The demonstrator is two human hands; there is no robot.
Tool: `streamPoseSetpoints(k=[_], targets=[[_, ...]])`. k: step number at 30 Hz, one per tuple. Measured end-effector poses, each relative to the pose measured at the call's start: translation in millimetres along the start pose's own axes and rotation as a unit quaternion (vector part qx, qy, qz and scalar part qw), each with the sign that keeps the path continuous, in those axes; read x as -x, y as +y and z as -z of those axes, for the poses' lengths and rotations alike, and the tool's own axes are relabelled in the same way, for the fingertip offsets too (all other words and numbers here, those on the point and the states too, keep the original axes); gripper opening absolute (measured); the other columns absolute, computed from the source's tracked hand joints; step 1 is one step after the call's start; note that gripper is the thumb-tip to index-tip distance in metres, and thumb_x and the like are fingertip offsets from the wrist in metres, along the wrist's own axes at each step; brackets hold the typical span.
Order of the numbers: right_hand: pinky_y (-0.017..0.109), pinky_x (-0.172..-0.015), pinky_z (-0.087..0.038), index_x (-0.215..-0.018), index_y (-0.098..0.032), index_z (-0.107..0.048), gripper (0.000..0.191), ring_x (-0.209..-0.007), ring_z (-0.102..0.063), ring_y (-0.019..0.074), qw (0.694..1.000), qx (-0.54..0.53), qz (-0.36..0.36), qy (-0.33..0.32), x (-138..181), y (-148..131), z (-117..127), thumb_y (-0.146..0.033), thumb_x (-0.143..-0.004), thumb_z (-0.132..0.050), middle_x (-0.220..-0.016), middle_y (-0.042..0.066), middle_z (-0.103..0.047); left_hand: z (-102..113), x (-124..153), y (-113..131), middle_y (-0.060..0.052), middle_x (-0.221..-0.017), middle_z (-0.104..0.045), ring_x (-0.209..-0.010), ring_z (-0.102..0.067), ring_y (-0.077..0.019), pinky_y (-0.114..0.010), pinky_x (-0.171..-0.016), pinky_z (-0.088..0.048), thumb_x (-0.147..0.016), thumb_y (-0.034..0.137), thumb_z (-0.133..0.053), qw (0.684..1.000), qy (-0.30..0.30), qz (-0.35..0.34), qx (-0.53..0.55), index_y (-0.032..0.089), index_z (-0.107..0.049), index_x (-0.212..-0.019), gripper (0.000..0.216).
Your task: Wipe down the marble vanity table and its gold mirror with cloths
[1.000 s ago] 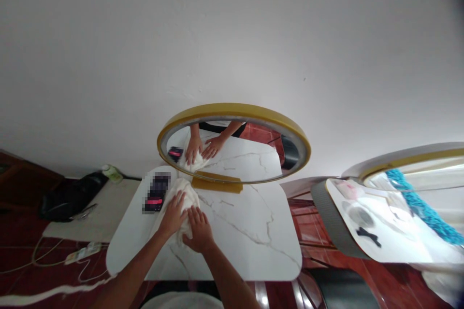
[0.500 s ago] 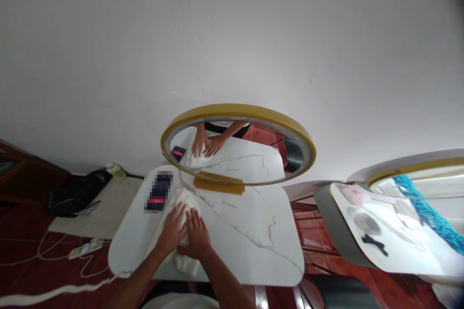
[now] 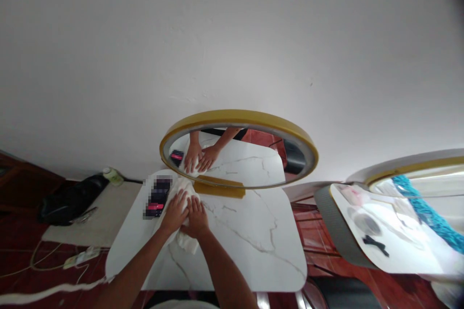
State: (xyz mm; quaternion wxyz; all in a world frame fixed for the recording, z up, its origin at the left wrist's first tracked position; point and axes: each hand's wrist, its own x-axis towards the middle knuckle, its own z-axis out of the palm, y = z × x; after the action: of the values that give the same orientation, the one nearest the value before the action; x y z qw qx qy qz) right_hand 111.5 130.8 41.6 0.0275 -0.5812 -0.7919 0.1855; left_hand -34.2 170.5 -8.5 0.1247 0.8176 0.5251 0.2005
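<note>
You're resting left hand [image 3: 176, 213] and right hand [image 3: 196, 217] on cloth [image 3: 185, 185], grips unclenched; leftward slip risking bumping phone [image 3: 158, 197].

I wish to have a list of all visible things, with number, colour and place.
Tables: 2, white, centre and right
Cloth: 1, white, on centre table
Blurred object: 1, dark and pink, left of cloth
Mirrors: 2, gold-rimmed, centre and right
Bracket: 1, gold, below centre mirror
Small items: at least 3, black, pink, grey, right table
Fluff: 1, blue, right edge
Bag: 1, black, left
Bottle: 1, greenish, beside bag
Mat: 1, beige, left
Power strip: 1, whitish, left floor
Cabinet: 1, brown, left edge
Chair: 1, black, lower right
Wall: 1, grey, behind
Floor: 1, red, below
Left hand: 1, bare, on cloth
Right hand: 1, bare, on cloth
</note>
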Motion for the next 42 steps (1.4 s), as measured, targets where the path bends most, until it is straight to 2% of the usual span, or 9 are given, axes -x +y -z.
streamPoseSetpoints(k=[4, 8, 18, 23, 27, 37, 42], targets=[[0.042, -0.112, -0.015, -0.148, -0.01, -0.005, 0.094, -0.14, -0.007, 0.0264, 1.0, -0.009, 0.008, 0.008, 2, -1, 1, -0.05, -0.077, -0.053, -0.153, 0.011, -0.007, 1, 1, 1, -0.012, -0.148, -0.029, -0.135, -0.028, -0.0272, -0.044, -0.105, -0.032, -0.085, 0.028, -0.043, 1.0, 0.0, 0.006, 0.003, 0.016, -0.031, -0.141, 0.059], [0.042, -0.113, -0.013, -0.147, -0.01, -0.001, 0.094, -0.14, -0.003, 0.0269, 0.999, -0.023, 0.021, 0.01, 18, -2, 3, -0.047, -0.079, -0.053, -0.153, 0.01, -0.003, 4, 13, 8, -0.012, -0.149, -0.028, -0.136, -0.026, -0.0267, -0.044, -0.106, -0.031, -0.086, 0.029, -0.043, 1.0, 0.003, 0.006, 0.008, 0.017, -0.028, -0.142, 0.059], [0.039, -0.113, -0.017, -0.147, -0.014, 0.005, 0.088, -0.14, -0.003, 0.0253, 0.995, -0.06, 0.073, 0.003, 106, -7, 11, -0.046, -0.083, -0.047, -0.152, 0.005, 0.003, 20, 83, 46, -0.007, -0.152, -0.021, -0.138, -0.022, -0.0254, -0.045, -0.108, -0.03, -0.089, 0.027, -0.042, 0.999, -0.04, -0.02, 0.028, 0.025, -0.015, -0.146, 0.064], [0.041, -0.114, -0.016, -0.147, -0.015, 0.006, 0.087, -0.14, -0.001, 0.0259, 0.993, -0.086, 0.081, -0.025, 121, -7, 10, -0.046, -0.084, -0.046, -0.152, 0.005, 0.005, 17, 101, 55, -0.005, -0.152, -0.02, -0.138, -0.022, -0.0252, -0.046, -0.108, -0.031, -0.089, 0.026, -0.042, 0.999, -0.046, 0.003, 0.028, 0.027, -0.011, -0.147, 0.066], [0.042, -0.114, -0.014, -0.146, -0.012, 0.007, 0.085, -0.14, 0.001, 0.0261, 0.994, -0.082, 0.07, -0.024, 102, -7, 10, -0.046, -0.086, -0.043, -0.152, 0.006, 0.007, 10, 85, 45, -0.007, -0.152, -0.022, -0.138, -0.023, -0.0261, -0.046, -0.107, -0.032, -0.088, 0.026, -0.043, 0.999, -0.031, 0.003, 0.024, 0.025, -0.012, -0.147, 0.067], [0.043, -0.113, -0.013, -0.147, -0.008, 0.002, 0.088, -0.14, 0.003, 0.0271, 0.999, -0.033, 0.025, -0.008, 21, -2, 5, -0.046, -0.083, -0.047, -0.153, 0.01, 0.004, 10, 3, 11, -0.012, -0.148, -0.031, -0.134, -0.032, -0.0271, -0.044, -0.105, -0.034, -0.082, 0.026, -0.046, 1.0, 0.0, 0.021, 0.003, 0.017, -0.034, -0.14, 0.06], [0.044, -0.112, -0.014, -0.147, -0.008, -0.001, 0.09, -0.14, 0.001, 0.028, 0.999, -0.044, 0.023, -0.007, 9, 0, 7, -0.05, -0.082, -0.047, -0.153, 0.011, 0.002, 8, -6, 9, -0.013, -0.147, -0.032, -0.133, -0.032, -0.0272, -0.044, -0.105, -0.033, -0.082, 0.026, -0.046, 0.999, 0.007, 0.032, 0.002, 0.016, -0.033, -0.14, 0.06]])
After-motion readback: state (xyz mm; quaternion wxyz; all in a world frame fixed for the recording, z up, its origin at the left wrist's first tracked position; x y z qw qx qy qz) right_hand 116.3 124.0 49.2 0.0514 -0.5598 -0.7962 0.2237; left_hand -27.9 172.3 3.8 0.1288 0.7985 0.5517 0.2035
